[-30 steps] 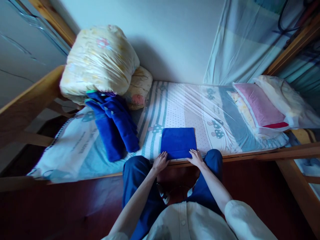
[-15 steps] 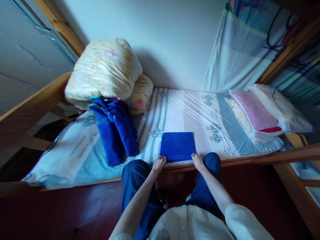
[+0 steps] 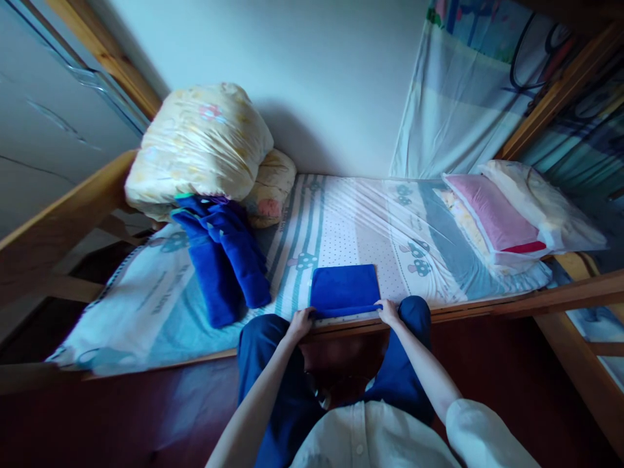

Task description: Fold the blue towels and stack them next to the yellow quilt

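Note:
A blue towel-like cloth lies flat as a rectangle near the front edge of the bed. Its near edge is turned up into a narrow strip. At the strip's left end, my left hand pinches the fabric. My right hand grips the opposite end with closed fingers. Farther left, several blue cloths of similar colour lie draped in a long pile, apart from my hands.
The cloth rests on a patterned bed sheet. A bundled yellow quilt sits at the back left. Pink bedding and a pillow in clear wrapping lie at the right. A wooden rail runs along the right front.
The near edge of the blue cloth has gone from flat to folded up into a strip. My hands have closed around its ends, the left one shifting slightly outward.

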### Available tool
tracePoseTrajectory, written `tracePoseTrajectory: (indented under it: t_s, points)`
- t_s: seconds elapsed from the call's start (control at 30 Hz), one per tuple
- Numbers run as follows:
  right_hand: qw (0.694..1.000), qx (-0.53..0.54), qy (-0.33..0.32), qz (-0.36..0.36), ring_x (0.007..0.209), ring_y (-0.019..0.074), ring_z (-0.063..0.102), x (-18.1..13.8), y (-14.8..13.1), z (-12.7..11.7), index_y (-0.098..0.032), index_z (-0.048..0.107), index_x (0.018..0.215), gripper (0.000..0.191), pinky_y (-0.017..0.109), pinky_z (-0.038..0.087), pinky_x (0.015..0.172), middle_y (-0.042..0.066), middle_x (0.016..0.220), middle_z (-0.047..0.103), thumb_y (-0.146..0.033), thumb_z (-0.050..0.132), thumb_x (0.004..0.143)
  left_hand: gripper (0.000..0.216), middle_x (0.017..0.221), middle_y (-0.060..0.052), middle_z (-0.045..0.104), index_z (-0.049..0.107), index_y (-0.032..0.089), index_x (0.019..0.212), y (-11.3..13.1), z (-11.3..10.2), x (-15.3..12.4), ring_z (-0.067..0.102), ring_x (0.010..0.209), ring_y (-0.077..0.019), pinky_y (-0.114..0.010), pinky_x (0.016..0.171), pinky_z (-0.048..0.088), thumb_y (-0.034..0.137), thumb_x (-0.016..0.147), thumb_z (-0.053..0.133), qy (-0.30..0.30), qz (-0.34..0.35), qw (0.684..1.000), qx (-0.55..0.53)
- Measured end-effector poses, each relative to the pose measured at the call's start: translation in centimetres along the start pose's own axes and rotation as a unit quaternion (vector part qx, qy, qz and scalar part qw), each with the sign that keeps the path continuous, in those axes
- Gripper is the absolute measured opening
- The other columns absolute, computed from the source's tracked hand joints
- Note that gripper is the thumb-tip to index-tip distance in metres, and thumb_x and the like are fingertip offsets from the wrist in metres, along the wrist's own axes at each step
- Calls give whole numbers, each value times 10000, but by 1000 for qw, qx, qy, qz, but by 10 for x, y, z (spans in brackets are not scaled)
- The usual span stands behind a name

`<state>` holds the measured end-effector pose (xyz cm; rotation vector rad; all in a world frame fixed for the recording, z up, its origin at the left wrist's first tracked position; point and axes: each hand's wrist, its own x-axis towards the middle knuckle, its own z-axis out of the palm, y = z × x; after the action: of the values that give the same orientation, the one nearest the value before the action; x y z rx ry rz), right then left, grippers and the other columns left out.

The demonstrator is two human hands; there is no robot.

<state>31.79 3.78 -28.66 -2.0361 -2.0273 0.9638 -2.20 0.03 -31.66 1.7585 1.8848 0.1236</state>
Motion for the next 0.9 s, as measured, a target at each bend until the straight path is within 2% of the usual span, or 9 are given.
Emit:
tracePoseTrajectory:
  t_s: [0.17, 0.3, 0.4, 0.77, 0.9]
  points:
    - [996, 63, 41, 44, 1013, 229, 739, 20, 4, 6, -200, 782, 1061, 270, 287, 537, 912, 72, 1069, 802, -151, 676, 817, 305, 987, -65, 789, 709, 198, 1121, 0, -5, 12, 735, 988, -230, -299, 883, 551, 255, 829, 645, 28, -100, 994, -45]
    - [992, 83, 60, 72, 892, 228, 744, 30, 7, 12, -184, 778, 926, 145, 266, 536, 807, 73, 950, 812, -226, 668, 842, 236, 921, -70, 791, 729, 193, 1044, -1, -2, 19, 745, 921, -227, -276, 798, 549, 298, 848, 649, 35, -165, 984, -62]
    - [987, 93, 75, 110, 846, 226, 745, 36, 8, 15, -179, 764, 803, 119, 251, 522, 768, 68, 888, 810, -255, 680, 837, 206, 909, -91, 792, 742, 173, 968, -2, 3, 24, 746, 913, -241, -279, 775, 547, 305, 873, 616, 36, -199, 977, -73]
    - [984, 63, 47, 159, 793, 225, 748, 56, 16, 23, -209, 782, 750, 131, 229, 509, 698, 36, 743, 790, -317, 716, 786, 267, 798, -103, 772, 759, 158, 973, -12, 18, 40, 741, 895, -297, -343, 772, 568, 348, 854, 613, 30, -250, 963, -98]
    - [985, 49, 39, 161, 799, 218, 748, 59, 15, 24, -209, 793, 773, 145, 216, 498, 684, 37, 734, 788, -330, 714, 784, 270, 838, -112, 776, 758, 150, 980, -13, 19, 43, 736, 949, -305, -343, 801, 564, 330, 858, 596, 19, -262, 959, -102]
